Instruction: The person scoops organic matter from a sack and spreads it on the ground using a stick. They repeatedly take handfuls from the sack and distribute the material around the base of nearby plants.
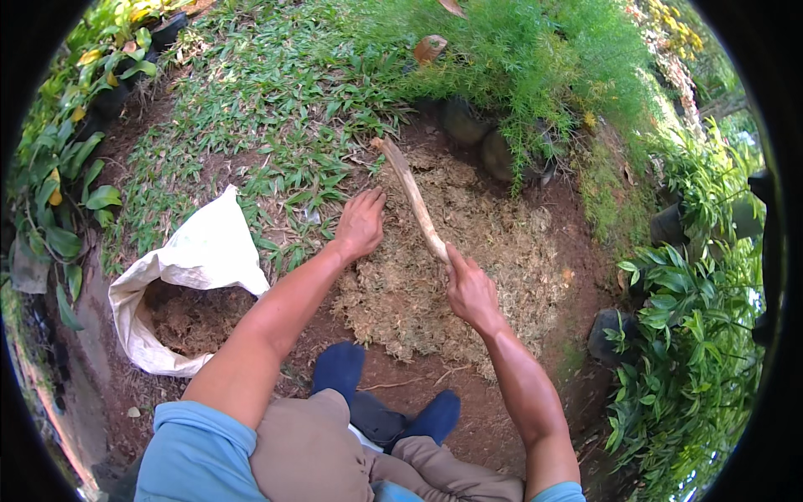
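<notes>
My right hand [472,290] grips the lower end of a bare wooden stick [411,191], which points up and to the left over a patch of dry, light brown moss-like plant fibre [445,307] on the ground. At the patch's upper left edge is my left hand [362,223], its fingers close together, touching or just above the fibre. Whether it holds a little of the fibre cannot be seen. Left of my left forearm lies a white woven sack [210,241], its mouth showing darker brown fibre [194,317] inside.
Feathery green plants [533,69] in dark pots stand beyond the patch. Leafy potted plants [684,314] line the right side, and others [63,238] the left. Low grass [270,94] covers the ground ahead. My feet in dark blue socks [339,370] are just below the patch.
</notes>
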`<state>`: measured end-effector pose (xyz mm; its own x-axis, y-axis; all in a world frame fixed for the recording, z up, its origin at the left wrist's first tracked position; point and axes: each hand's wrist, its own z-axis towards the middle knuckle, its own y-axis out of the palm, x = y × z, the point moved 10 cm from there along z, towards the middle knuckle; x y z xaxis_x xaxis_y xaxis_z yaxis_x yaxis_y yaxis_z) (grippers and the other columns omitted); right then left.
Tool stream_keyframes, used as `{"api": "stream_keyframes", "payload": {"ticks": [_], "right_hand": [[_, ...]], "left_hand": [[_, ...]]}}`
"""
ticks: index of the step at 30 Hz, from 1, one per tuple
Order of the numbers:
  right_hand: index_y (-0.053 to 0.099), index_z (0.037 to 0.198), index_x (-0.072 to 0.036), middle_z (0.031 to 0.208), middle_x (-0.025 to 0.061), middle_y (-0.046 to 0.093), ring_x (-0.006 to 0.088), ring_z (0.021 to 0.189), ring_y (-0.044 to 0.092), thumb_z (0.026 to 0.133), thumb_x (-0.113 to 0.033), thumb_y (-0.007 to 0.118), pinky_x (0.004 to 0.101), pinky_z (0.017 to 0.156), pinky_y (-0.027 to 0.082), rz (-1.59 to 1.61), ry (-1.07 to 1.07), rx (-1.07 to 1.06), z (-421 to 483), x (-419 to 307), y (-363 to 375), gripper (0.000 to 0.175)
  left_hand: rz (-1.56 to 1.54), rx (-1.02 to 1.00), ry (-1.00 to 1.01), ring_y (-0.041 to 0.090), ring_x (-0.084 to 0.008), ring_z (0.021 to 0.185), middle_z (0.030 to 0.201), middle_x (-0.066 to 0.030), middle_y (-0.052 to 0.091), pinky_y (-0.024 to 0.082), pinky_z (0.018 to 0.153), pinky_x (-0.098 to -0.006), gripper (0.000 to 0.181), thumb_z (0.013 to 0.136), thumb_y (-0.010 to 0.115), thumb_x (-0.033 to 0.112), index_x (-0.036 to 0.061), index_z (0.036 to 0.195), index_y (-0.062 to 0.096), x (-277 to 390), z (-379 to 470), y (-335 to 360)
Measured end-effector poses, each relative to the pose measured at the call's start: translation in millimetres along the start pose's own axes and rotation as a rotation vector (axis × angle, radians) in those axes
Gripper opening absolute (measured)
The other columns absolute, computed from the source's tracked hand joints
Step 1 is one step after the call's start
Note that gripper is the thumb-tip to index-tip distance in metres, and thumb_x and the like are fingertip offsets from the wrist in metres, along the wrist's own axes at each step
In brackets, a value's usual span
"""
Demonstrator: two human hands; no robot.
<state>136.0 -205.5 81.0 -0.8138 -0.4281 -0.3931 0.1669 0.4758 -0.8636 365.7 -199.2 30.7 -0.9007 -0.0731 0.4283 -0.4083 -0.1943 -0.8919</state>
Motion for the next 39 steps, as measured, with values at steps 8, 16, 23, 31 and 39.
{"api": "stream_keyframes", "payload": {"ticks": [8, 16, 23, 31, 39], "right_hand": [[0.042, 0.15, -0.017, 0.094, 0.026, 0.064, 0.0306, 0.062, 0.062, 0.11, -0.027, 0.034, 0.047, 0.058, 0.056, -0.139, -0.001, -0.045, -11.1, -3.9, 5.6, 0.042], [0.037, 0.152, -0.017, 0.098, 0.0268, 0.065, 0.0366, 0.076, 0.068, 0.11, -0.031, 0.034, 0.0512, 0.066, 0.056, -0.12, 0.055, -0.101, -11.7, -3.9, 23.6, 0.045], [0.042, 0.146, -0.013, 0.098, 0.0262, 0.068, 0.0377, 0.079, 0.07, 0.11, -0.029, 0.036, 0.0521, 0.07, 0.056, -0.059, 0.114, -0.168, -23.8, -1.3, 25.3, 0.04], [0.045, 0.139, -0.005, 0.113, 0.0233, 0.067, 0.0385, 0.096, 0.068, 0.108, -0.023, 0.041, 0.0517, 0.082, 0.054, 0.143, 0.113, 0.089, -12.2, 14.7, -11.3, 0.036], [0.047, 0.143, -0.009, 0.102, 0.0161, 0.066, 0.0241, 0.08, 0.062, 0.111, -0.033, 0.039, 0.0464, 0.068, 0.051, 0.305, 0.341, -0.039, -34.8, 62.2, -7.1, 0.041]], "left_hand": [[0.016, -0.166, -0.065, 0.031, -0.032, 0.151, 0.161, -0.0193, 0.034, 0.021, 0.126, -0.0504, 0.052, 0.106, 0.037, 0.026, -0.0001, 0.15, 0.042, 3.6, -14.3, 0.7], [0.157, -0.299, -0.022, 0.011, -0.0296, 0.158, 0.169, -0.0163, 0.014, 0.012, 0.128, -0.0498, 0.061, 0.109, 0.028, 0.036, 0.0032, 0.159, 0.025, 20.6, -39.1, 14.5], [0.108, -0.273, -0.029, 0.015, -0.0295, 0.157, 0.168, -0.0152, 0.019, 0.015, 0.127, -0.0508, 0.06, 0.108, 0.034, 0.036, 0.0031, 0.158, 0.028, 18.8, -41.7, 14.7], [-0.006, 0.064, -0.009, 0.046, -0.033, 0.136, 0.142, -0.0183, 0.051, 0.035, 0.111, -0.0512, 0.046, 0.096, 0.056, 0.02, 0.0017, 0.138, 0.051, 13.4, 26.7, -28.8], [0.148, -0.231, -0.027, 0.032, -0.032, 0.15, 0.163, -0.012, 0.033, 0.031, 0.117, -0.055, 0.062, 0.095, 0.054, 0.02, 0.0117, 0.154, 0.038, 23.0, 108.8, 22.8]]}}
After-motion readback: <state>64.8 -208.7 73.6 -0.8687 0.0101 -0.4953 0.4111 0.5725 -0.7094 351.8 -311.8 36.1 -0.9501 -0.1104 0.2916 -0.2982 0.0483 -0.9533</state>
